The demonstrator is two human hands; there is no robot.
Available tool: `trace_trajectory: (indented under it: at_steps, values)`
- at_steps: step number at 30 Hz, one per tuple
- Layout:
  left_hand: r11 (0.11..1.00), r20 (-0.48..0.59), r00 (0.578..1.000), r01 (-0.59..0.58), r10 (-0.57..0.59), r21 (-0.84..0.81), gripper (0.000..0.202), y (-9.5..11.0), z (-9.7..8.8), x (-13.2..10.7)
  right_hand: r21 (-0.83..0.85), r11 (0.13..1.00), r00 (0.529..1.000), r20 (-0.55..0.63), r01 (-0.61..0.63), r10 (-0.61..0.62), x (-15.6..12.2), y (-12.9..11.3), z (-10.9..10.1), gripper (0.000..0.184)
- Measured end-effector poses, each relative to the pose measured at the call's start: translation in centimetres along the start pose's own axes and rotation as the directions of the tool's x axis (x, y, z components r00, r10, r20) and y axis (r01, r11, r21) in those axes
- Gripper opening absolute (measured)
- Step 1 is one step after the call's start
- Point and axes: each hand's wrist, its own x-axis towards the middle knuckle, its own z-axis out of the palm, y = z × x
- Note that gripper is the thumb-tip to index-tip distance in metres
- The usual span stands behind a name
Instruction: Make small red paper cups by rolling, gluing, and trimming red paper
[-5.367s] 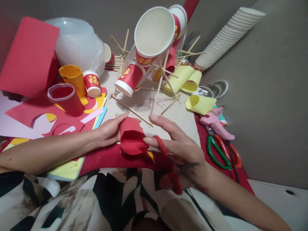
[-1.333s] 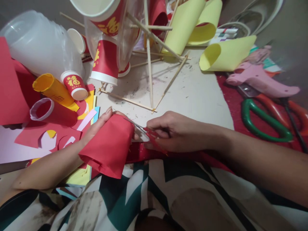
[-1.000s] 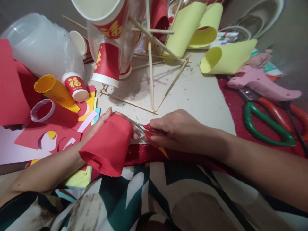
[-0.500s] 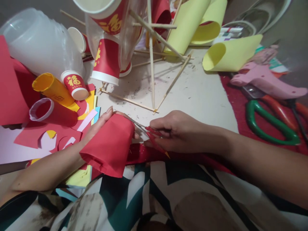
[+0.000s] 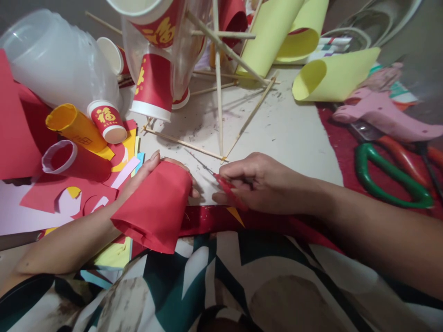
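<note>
My left hand point(image 5: 147, 173) grips a curled piece of red paper point(image 5: 155, 207), held like a cone near the table's front edge. My right hand point(image 5: 266, 184) is closed round small red-handled scissors point(image 5: 224, 186). Their thin blades point left toward the paper's top edge, a little apart from it. Behind both hands stands a frame of wooden sticks point(image 5: 218, 92) carrying red paper cups point(image 5: 152, 87).
Yellow rolled paper point(image 5: 332, 76) lies at the back right. A pink glue gun point(image 5: 384, 115) and large green-handled scissors point(image 5: 391, 175) rest on the right. A yellow cup point(image 5: 74, 127), a red tube point(image 5: 69, 161), paper scraps and a clear plastic container point(image 5: 58, 64) crowd the left.
The scissors have drawn back a little to the right, off the red paper's edge. My left hand keeps the paper in much the same place.
</note>
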Motion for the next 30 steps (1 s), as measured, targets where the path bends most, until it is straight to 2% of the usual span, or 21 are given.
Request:
trace_trajectory:
  at_steps: [3,7,12,16,18,22,24,30]
  values:
    - [0.998,0.043,0.997,-0.057,0.058,-0.011,0.044,-0.2,0.1,-0.1,-0.121,0.99,0.997,-0.005,0.072,-0.073,-0.1,-0.1,0.0,0.043]
    - [0.987,0.02,0.989,-0.15,0.149,0.053,0.043,-0.5,0.7,-0.4,-0.241,0.962,0.992,0.01,0.128,-0.129,-0.1,-0.3,0.0,0.033]
    - [0.984,-0.091,0.986,-0.131,0.142,0.117,0.038,-0.4,1.0,-0.3,-0.315,0.945,0.995,0.046,0.093,-0.083,-0.1,-0.5,-0.1,0.031]
    - [0.975,-0.17,0.972,-0.133,0.164,0.176,0.039,-0.5,0.6,-0.3,-0.336,0.936,0.995,0.047,0.104,-0.094,-0.1,-0.5,-0.1,0.032]
    - [0.979,-0.166,0.976,-0.114,0.142,0.167,0.039,-0.5,0.6,-0.4,-0.342,0.932,0.993,0.045,0.117,-0.108,-0.2,-0.4,-0.1,0.032]
    - [0.99,-0.047,0.993,-0.105,0.11,0.098,0.036,-0.4,0.8,-0.6,-0.291,0.943,0.987,0.045,0.16,-0.153,0.0,0.0,-0.2,0.03]
    - [0.99,-0.025,0.993,-0.114,0.117,0.085,0.037,-0.4,0.8,-0.5,-0.242,0.956,0.986,0.059,0.166,-0.156,0.1,0.0,-0.3,0.032]
    - [0.985,0.011,0.995,-0.102,0.102,0.141,0.046,-0.1,0.2,0.0,-0.026,0.999,0.996,0.079,0.046,-0.044,0.2,-0.2,-0.3,0.042]
